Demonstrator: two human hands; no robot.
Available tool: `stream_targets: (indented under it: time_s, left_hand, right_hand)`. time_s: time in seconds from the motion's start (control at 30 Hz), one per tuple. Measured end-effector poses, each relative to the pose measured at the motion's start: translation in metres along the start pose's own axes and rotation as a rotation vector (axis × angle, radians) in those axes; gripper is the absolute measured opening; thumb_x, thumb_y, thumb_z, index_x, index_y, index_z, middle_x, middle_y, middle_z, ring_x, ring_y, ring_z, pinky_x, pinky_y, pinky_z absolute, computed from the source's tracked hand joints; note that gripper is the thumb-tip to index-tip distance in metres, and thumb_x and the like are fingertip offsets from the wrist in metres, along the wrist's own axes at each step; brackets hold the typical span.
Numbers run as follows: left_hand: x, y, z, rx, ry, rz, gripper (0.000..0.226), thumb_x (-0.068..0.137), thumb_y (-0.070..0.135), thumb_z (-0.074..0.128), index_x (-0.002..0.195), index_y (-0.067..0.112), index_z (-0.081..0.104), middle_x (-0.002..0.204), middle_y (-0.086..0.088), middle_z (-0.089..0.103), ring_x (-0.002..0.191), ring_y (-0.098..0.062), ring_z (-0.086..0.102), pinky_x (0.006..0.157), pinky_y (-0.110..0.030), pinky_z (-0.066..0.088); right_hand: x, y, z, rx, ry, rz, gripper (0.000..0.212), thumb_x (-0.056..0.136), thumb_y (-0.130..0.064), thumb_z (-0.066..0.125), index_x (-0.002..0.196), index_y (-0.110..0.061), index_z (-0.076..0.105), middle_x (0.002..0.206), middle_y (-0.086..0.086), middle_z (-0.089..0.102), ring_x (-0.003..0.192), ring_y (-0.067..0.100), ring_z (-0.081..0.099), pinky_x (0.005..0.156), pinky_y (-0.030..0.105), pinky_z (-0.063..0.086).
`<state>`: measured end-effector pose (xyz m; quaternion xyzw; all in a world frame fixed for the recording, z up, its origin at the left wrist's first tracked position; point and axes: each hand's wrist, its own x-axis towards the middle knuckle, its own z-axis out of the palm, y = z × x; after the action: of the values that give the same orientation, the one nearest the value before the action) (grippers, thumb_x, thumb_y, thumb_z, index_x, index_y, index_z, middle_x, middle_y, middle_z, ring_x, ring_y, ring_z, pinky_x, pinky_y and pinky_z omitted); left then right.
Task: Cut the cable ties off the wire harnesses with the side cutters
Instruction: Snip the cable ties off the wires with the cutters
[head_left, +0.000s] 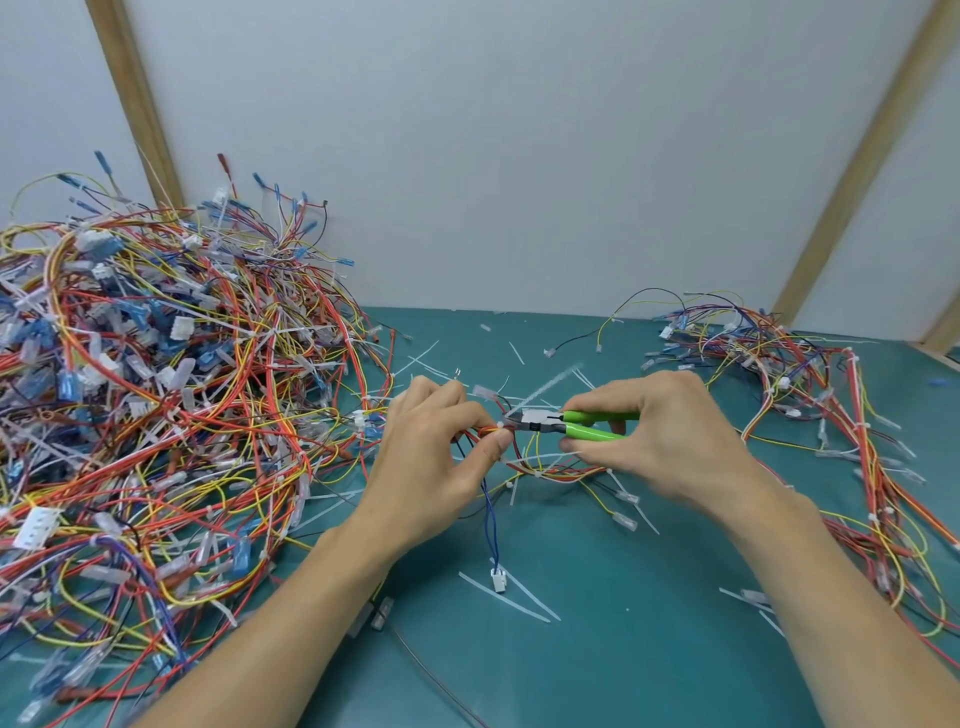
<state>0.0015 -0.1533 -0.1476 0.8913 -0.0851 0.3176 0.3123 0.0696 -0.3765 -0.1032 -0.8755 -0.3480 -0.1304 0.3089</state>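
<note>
Left hand is pinching a harness above the mat; right hand is gripping the cutters, nose sitting at a tie. Cutting step appears underway. Next: squeezing handles without nicking wires.

Left hand pinching wire harness, right hand gripping side cutters

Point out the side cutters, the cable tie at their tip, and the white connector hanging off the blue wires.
side cutters (597, 423): head view, on the green handles.
cable tie (500, 426): head view, on its white head at the cutter tip.
white connector (498, 580): head view, on its body.
</note>
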Motion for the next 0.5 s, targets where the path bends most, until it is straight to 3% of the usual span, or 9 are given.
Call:
stream_targets:
  time_s: [0.1,0.23,0.37,0.5]
  left_hand:
    - [0.000,0.000,0.000,-0.008,-0.009,-0.016,0.023,0.089,0.041,0.064,0.077,0.021,0.070,0.072,0.006,0.048,0.082,-0.018,0.039,0.081,-0.031,0.030]
    - [-0.001,-0.001,-0.001,-0.013,-0.015,-0.034,0.027,0.090,0.043,0.062,0.077,0.022,0.070,0.072,0.006,0.046,0.082,-0.018,0.038,0.080,-0.033,0.031]
    - [-0.001,0.001,0.000,-0.065,-0.023,-0.085,0.033,0.090,0.052,0.058,0.082,0.022,0.068,0.074,0.009,0.047,0.084,-0.018,0.040,0.083,-0.037,0.037]
    - [-0.001,0.001,-0.001,-0.130,-0.019,-0.115,0.042,0.080,0.065,0.059,0.087,0.025,0.065,0.084,0.013,0.056,0.088,-0.011,0.044,0.084,-0.032,0.038]
  right_hand:
    - [0.000,0.003,0.001,0.066,0.054,0.052,0.015,0.074,-0.035,0.088,0.085,-0.033,0.079,0.075,-0.008,0.073,0.069,0.018,0.062,0.072,0.034,0.052]
    - [0.000,0.001,0.009,0.113,0.214,0.166,0.013,0.078,-0.047,0.085,0.080,-0.040,0.074,0.077,-0.025,0.069,0.076,0.003,0.063,0.066,0.014,0.044]
    - [0.003,-0.004,0.016,0.282,0.287,0.275,0.019,0.086,-0.046,0.078,0.077,-0.029,0.072,0.068,-0.016,0.069,0.066,0.007,0.061,0.065,0.027,0.046]
    - [0.005,-0.015,0.020,0.661,0.138,0.339,0.017,0.086,-0.022,0.078,0.074,-0.019,0.067,0.063,-0.003,0.059,0.059,0.017,0.048,0.061,0.033,0.039]
